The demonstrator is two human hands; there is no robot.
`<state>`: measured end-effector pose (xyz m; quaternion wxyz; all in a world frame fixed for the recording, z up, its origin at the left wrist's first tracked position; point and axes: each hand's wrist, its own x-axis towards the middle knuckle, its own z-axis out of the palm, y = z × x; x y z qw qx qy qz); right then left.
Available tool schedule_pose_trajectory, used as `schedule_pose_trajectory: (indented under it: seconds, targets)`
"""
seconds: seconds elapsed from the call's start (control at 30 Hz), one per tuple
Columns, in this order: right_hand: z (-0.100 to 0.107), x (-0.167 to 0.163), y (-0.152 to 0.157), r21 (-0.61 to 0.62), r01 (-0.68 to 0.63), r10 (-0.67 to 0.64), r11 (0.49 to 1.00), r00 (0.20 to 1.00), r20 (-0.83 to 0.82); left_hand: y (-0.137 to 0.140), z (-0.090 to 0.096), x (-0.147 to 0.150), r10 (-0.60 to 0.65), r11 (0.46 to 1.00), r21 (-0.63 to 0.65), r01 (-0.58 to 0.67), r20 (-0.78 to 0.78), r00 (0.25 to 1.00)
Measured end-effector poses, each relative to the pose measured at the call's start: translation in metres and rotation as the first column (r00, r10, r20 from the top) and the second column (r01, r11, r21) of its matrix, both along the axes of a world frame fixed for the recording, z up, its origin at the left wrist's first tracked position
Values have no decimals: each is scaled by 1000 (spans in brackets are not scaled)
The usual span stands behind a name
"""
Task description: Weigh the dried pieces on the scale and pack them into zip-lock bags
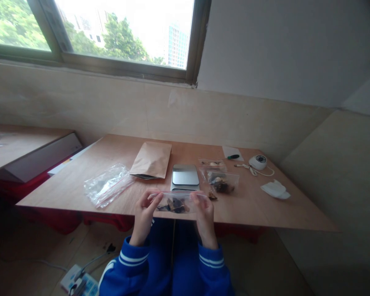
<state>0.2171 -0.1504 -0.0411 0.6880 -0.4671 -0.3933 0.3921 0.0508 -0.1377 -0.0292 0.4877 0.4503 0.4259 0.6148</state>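
A clear zip-lock bag with dark dried pieces in it hangs between my hands at the table's front edge. My left hand pinches its top left corner. At the right end of the same top strip, my right hand has its fingers closed on the plastic. Right behind the bag sits a small digital scale with a bare metal plate. A loose dark dried piece lies just right of my right hand. Beyond it is another zip-lock bag holding dark dried pieces.
A brown paper pouch and several clear plastic bags lie on the left. At the right are a flatter zip-lock bag, a green-handled tool on paper, a white dome camera with cable, and a crumpled tissue.
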Motion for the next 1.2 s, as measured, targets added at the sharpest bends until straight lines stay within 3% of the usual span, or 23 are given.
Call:
schedule_pose_trajectory:
  seconds: [0.2, 0.33, 0.7, 0.97, 1.07, 1.2]
  targets:
    - [4, 4, -4, 7, -209, 209, 978, 978, -23, -1, 1, -1, -83, 996, 33, 82, 1, 997]
    - [6, 5, -6, 35, -265, 263, 964, 964, 40, -2, 2, -3, -114, 990, 80, 120, -80, 990]
    - [11, 3, -5, 91, -139, 114, 986, 965, 238, -1, 8, -3, -15, 996, 82, 31, -187, 982]
    - [15, 1, -7, 97, -102, 82, 990, 979, 188, -7, 12, 0, 92, 989, 137, -62, -226, 970]
    - [14, -2, -7, 68, -164, 154, 984, 980, 128, -7, 13, 0, 17, 995, 98, 0, -172, 985]
    - [14, -2, -9, 45, -222, 219, 974, 974, 62, -5, 9, -2, -168, 983, 47, 178, -161, 973]
